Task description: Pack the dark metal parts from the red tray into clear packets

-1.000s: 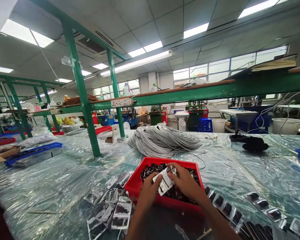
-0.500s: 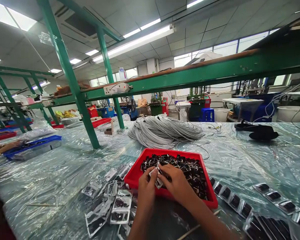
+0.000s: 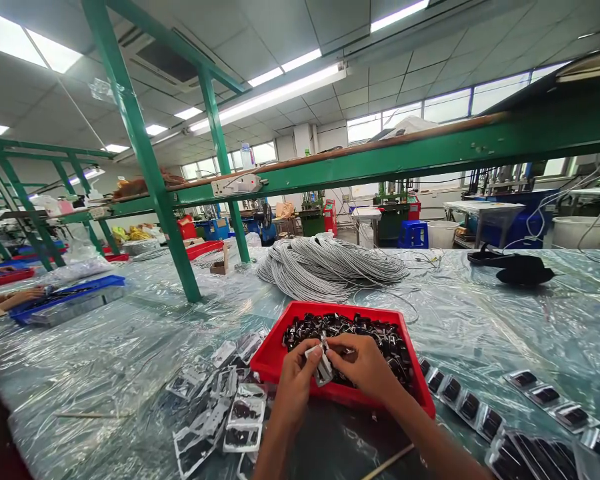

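Head view: plastic-sheeted table (image 3: 130,347), factory hall.

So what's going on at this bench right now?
A person holds a small clear packet between the left hand and right hand, just above a red tray of small black parts. Filled packets lie in a loose pile left of the tray and in a row on its right. A coil of grey cable sits behind.
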Demonstrator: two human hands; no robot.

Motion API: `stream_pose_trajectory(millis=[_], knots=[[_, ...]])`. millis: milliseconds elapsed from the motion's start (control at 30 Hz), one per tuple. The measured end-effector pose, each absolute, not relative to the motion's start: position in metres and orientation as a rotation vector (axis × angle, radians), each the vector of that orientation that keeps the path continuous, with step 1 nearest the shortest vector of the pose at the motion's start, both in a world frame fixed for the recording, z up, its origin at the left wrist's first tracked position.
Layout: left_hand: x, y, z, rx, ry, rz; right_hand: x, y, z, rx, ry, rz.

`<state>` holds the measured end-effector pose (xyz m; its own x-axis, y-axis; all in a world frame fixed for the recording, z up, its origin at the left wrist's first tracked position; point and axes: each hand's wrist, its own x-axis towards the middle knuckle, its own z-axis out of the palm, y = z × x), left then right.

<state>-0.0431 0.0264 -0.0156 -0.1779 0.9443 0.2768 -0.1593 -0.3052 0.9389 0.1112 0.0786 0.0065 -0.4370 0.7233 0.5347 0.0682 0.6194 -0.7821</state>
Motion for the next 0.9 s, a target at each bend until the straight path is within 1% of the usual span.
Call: stream_pose_trajectory(millis=[100,167,300,433,500,767,833,900], knots=[[-0.041,0.029,-0.021,1.191,1.033,1.609,0.108,0.079,0.001,-0.675,-1.951,0.61],[-0.039,0.031,-0.024,1.162,1.079,1.632,0.104,0.08,-0.002,-0.71,-1.946,0.56],[-0.033,0.033,-0.023,1.089,1.164,1.723,0.096,0.08,-0.01,-0.677,-1.852,0.571],[-0.029,0.033,-0.018,1.079,1.293,1.818,0.091,0.077,-0.013,-0.546,-2.007,0.289],[-0.028,0.031,-0.016,1.104,1.338,1.84,0.09,0.075,-0.011,-0.553,-2.062,0.222],[-0.024,0.027,-0.014,1.386,1.644,1.803,0.092,0.063,0.007,-0.859,-2.038,0.37],[-0.032,0.028,-0.015,1.328,1.759,1.832,0.094,0.065,0.012,-0.824,-1.948,0.502],[-0.044,0.03,-0.016,1.187,1.831,1.86,0.099,0.072,0.017,-0.775,-1.829,0.712]])
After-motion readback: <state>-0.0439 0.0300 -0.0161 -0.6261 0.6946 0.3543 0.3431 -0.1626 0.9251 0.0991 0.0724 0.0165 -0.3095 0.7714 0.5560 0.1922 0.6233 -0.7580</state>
